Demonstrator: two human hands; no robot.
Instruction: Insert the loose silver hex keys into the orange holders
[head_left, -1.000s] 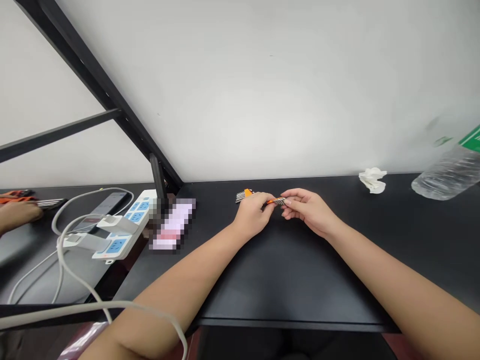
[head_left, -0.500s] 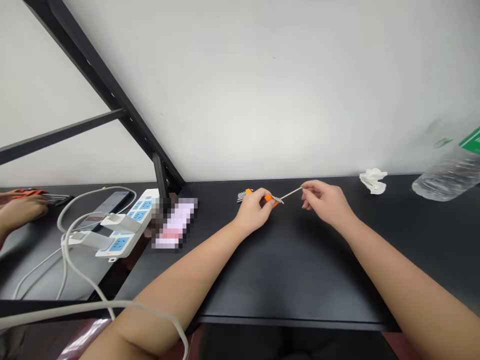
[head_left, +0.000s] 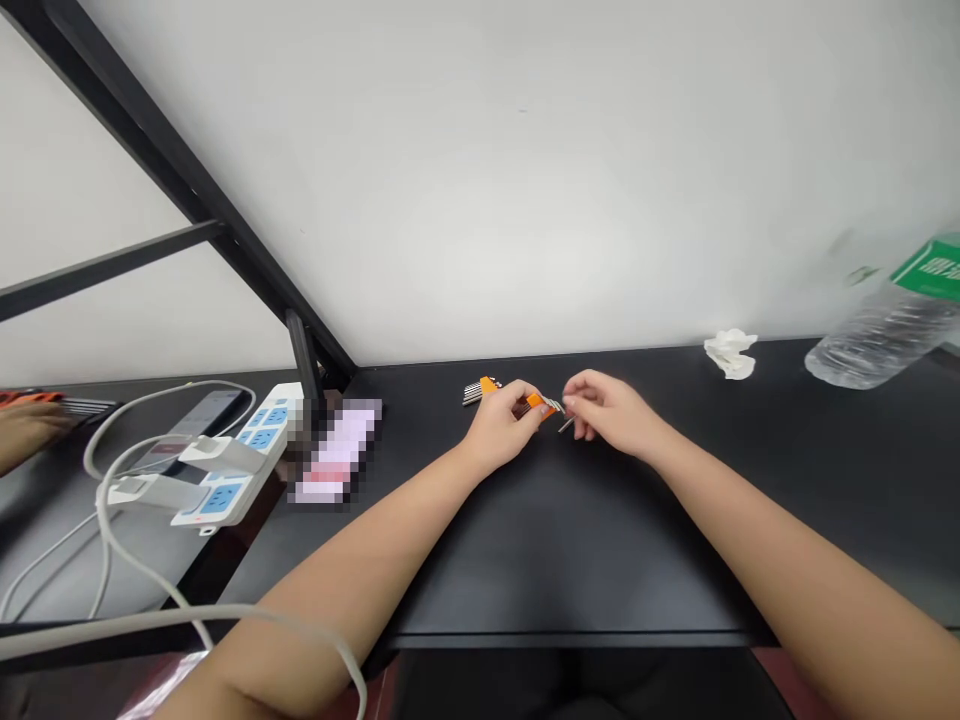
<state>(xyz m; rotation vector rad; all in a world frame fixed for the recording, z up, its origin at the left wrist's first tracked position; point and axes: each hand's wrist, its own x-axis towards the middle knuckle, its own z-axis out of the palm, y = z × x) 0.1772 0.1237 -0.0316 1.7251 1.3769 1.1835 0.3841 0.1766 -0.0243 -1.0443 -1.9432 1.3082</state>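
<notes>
My left hand (head_left: 504, 422) is closed around an orange hex key holder (head_left: 535, 400) above the black table. Several silver hex keys (head_left: 472, 393) stick out past the left side of that hand, and short bent ends show on its right. Just to the right, my right hand (head_left: 604, 412) has its fingers pinched on a thin metal hex key (head_left: 566, 425), whose end points down and left. The fingertips are close beside the holder. Whether this hex key touches the holder cannot be made out.
A white power strip (head_left: 255, 450) with plugs and cables, a blurred phone (head_left: 337, 455) and a black metal frame (head_left: 300, 350) lie to the left. Another person's hand (head_left: 34, 430) is at far left. Crumpled tissue (head_left: 731, 353) and a plastic bottle (head_left: 877, 335) stand right.
My right hand has moved left and slightly down, closer to the holder. The hex key, earlier stretched between both hands, now points down beside the holder. The whole view has shifted slightly.
</notes>
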